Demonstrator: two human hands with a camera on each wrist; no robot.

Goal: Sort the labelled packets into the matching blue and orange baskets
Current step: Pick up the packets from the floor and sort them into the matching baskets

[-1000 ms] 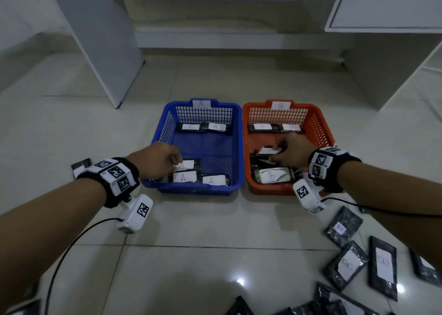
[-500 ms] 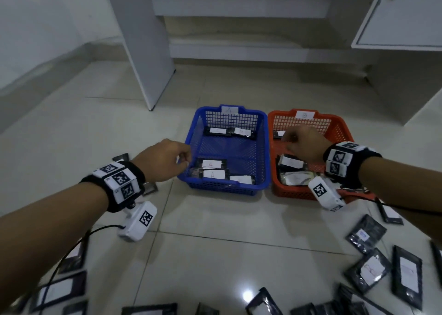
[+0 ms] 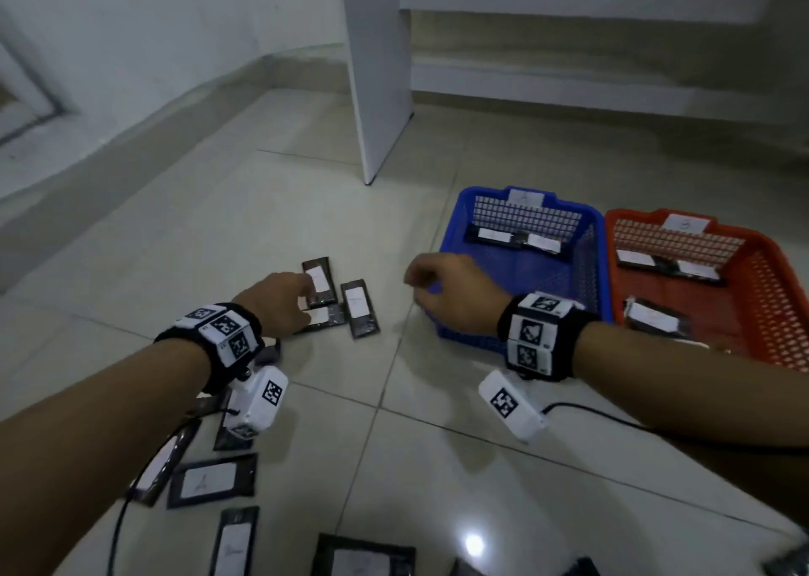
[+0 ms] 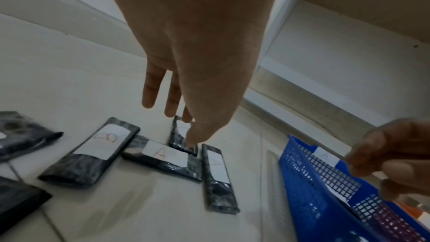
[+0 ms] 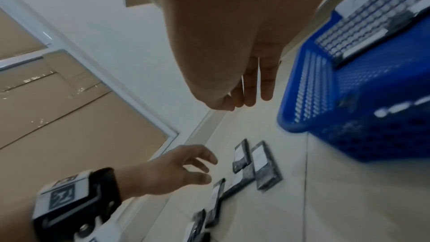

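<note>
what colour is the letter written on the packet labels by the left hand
Red or orange-red on white labels, on dark packets; clearest in the left wrist view.

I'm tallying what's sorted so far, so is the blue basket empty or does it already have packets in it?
Not empty. The blue basket holds at least two labelled packets lying along its far wall. The right hand hides its near end.

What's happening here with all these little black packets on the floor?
A person is sorting labelled packets into a blue basket tagged A and an orange basket next to it; both already hold a few. Right now neither hand holds anything. The left hand reaches down to a small cluster of packets on the floor tiles, most marked A, its fingertips at one of them. The right hand hovers open by the blue basket. More packets lie nearer the person.
</note>
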